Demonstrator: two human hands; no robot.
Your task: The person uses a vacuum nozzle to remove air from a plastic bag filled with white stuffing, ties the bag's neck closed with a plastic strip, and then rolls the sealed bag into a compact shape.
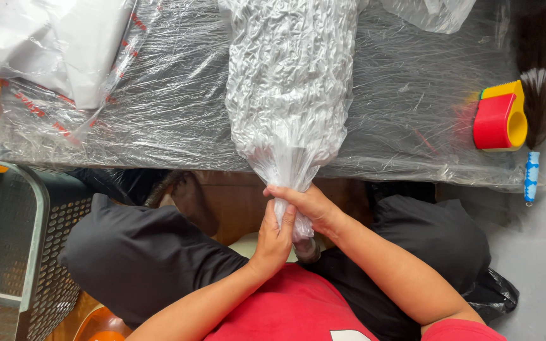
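Both hands squeeze the gathered neck of the clear plastic bag (289,82): our left hand (275,240) wraps it low, our right hand (311,205) clamps just above, touching. Its crinkled white bulk lies up on the film-covered desk (159,113), neck hanging over the edge, and a red-and-yellow tape dispenser (500,119) sits well off right.

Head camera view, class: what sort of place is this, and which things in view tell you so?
Probably a small packing workstation. A low table covered in clear plastic film holds a crinkled, bagged bundle, whose gathered neck the left hand and right hand grip. A red and yellow tape dispenser and a brush lie nearby.
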